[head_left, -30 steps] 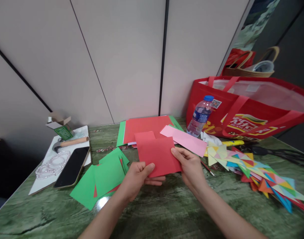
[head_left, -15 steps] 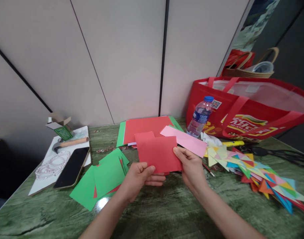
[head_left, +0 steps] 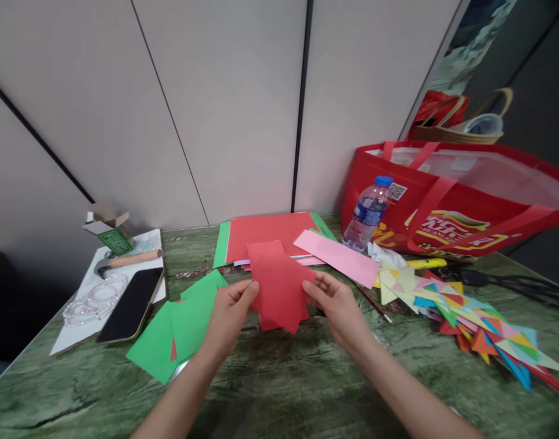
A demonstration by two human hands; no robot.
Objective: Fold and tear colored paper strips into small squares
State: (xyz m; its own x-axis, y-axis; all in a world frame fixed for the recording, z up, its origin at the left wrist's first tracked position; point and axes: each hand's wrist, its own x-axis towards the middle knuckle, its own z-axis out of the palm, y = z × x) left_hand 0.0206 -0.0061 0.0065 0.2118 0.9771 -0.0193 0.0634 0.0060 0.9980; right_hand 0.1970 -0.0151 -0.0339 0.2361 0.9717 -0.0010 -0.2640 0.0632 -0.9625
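Between my two hands is a square of red paper (head_left: 280,286), held up and turned so that its corners point sideways and down. My left hand (head_left: 231,308) pinches its left corner between thumb and fingers. On the opposite side, the thumb and fingers of my right hand (head_left: 332,299) grip the right corner. More red paper (head_left: 265,249) lies behind it on the table, partly covered. Left of my left hand are overlapping green paper squares (head_left: 192,323) with slivers of red showing. A pink paper strip (head_left: 339,259) lies beyond my right hand.
Larger red sheets (head_left: 268,231) are stacked against the wall. A water bottle (head_left: 367,213) stands before a red bag (head_left: 448,207). Folded coloured paper pieces (head_left: 476,317) and scissors (head_left: 512,283) lie right. A phone (head_left: 132,303), a hammer (head_left: 128,259) and a small green box (head_left: 116,239) are left.
The red square has turned from lying nearly level to standing on a corner. My left hand has moved from its lower edge to its left corner; my right hand has shifted slightly left.
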